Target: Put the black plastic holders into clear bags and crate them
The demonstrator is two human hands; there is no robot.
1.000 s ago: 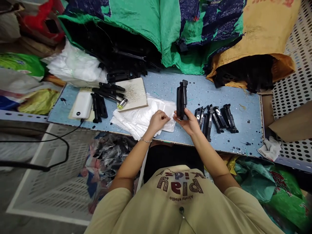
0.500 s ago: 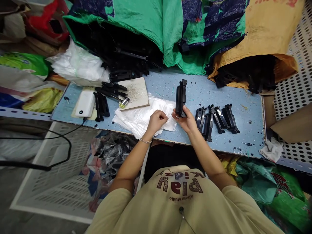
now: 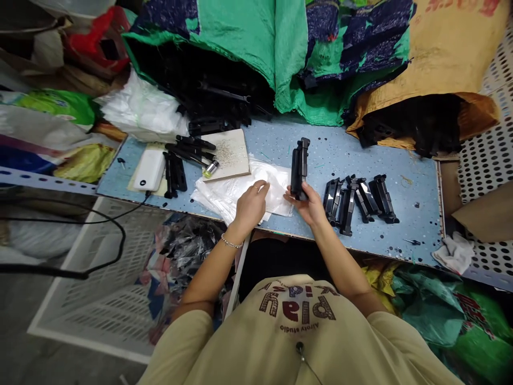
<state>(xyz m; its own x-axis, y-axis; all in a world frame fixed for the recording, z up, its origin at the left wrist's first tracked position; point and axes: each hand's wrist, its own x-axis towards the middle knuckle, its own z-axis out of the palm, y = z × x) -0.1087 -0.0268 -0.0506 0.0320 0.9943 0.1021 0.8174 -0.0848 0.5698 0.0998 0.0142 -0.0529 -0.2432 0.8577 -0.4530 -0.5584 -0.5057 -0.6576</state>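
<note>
My right hand (image 3: 309,206) grips the lower end of a long black plastic part (image 3: 299,167), which stands upright above the table. At the near edge my left hand (image 3: 251,206) reaches over a spread pile of clear plastic bags (image 3: 224,195), its fingers bent together and pinching the thin film of a bag. The fingertips are partly hidden from above. Right of my right hand lies a row of similar black plastic parts (image 3: 348,208).
A dusty board (image 3: 230,152) rests against the bags, with black pieces and a small yellow-capped item (image 3: 210,169) beside it. Further left are a white power bank (image 3: 149,168) with a cable and a bag stack (image 3: 140,109). Green (image 3: 236,48) and orange sacks (image 3: 449,59) line the back.
My left hand has turned and shifted slightly, its fingers now extending over the bags. The right hand still holds the black part. The whole view has shifted slightly.
</note>
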